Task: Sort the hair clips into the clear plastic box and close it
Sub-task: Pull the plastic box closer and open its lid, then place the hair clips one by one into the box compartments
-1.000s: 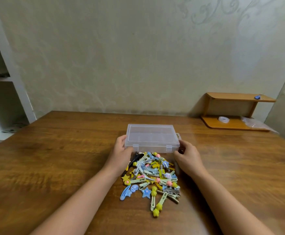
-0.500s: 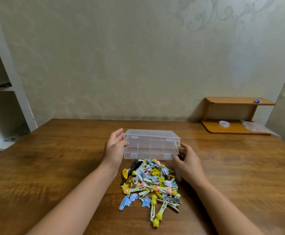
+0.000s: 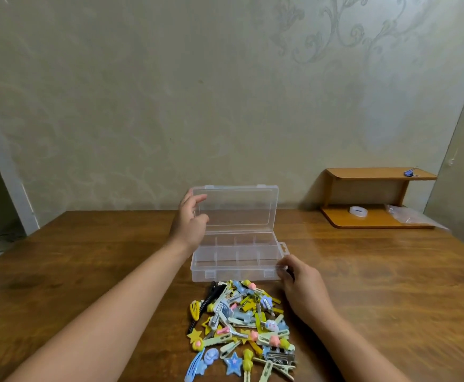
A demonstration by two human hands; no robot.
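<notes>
Wide wooden table (image 3: 87,271), glossy grain. On its far right a small two-tier wooden shelf (image 3: 374,194) carries a tape ring (image 3: 358,211) below. Centre: the clear box (image 3: 236,260), divided into compartments, all bare; its lid (image 3: 235,208) stands upright. Left hand (image 3: 191,220) pinches the lid's left edge. Right hand (image 3: 302,288) grips the box's near right corner. Just near of the box, a heap of clips (image 3: 242,326): stars, bars, yellow, blue, pink plastic.

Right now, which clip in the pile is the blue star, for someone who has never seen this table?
On the wooden table, find the clear plastic box with its lid up, then the pile of hair clips just in front of it. The blue star clip lies at the pile's near edge: a flat five-pointed star, pink dot at its centre.
</notes>
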